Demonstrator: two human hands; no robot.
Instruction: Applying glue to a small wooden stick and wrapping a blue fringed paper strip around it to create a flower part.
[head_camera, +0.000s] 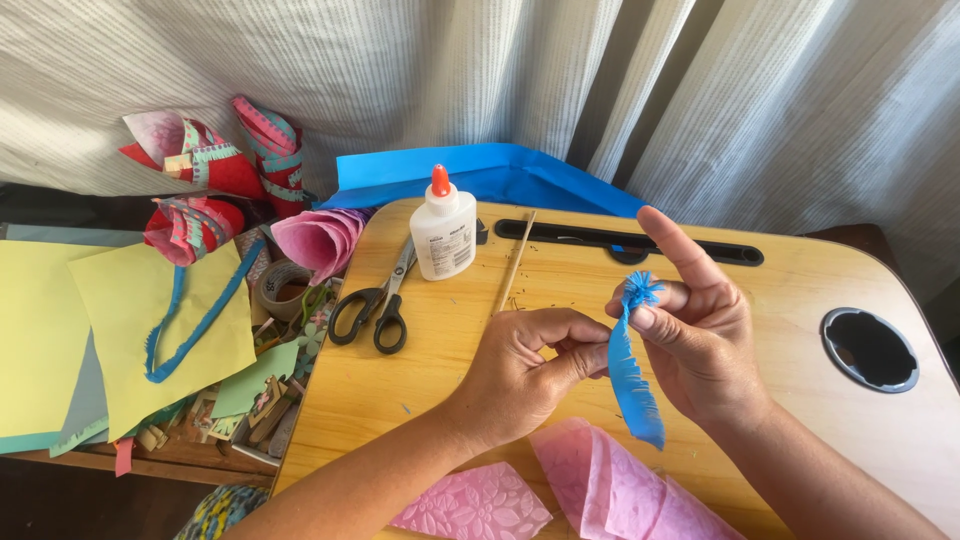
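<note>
A: Status of work?

B: Blue fringed paper strip held in mid-air above wooden lap table, between both hands. Upper end already rolled into a small tuft at right hand; remainder hanging loose, unrolled, lower tip just over pink embossed sheets. Judged partly done: short coil formed, most of the strip left to wind.

A: Finger state?

B: Right thumb and middle finger pinched on the tuft; index finger raised straight, free. Left hand curled, thumb and fingertips closed on the strip's edge just below the tuft.

A: Supplies within reach?

B: White glue bottle with orange cap, upright, cap on. Black-handled scissors flat beside it, blades pointing away. Thin wooden stick lying between bottle and hands, not touching either. No glue visible on the strip; cannot tell for certain.

A: Edges and clearance?

B: Open tabletop to the right, up to round cup recess; avoid resting parts there. Long black slot at far edge. Left table edge near scissors; beyond it, yellow paper sheets, tape roll, pink paper cone and scraps, crowded. Near edge occupied by pink sheets, partly overhanging. Best free room: centre and right of hands. Curtain behind, well apart.
</note>
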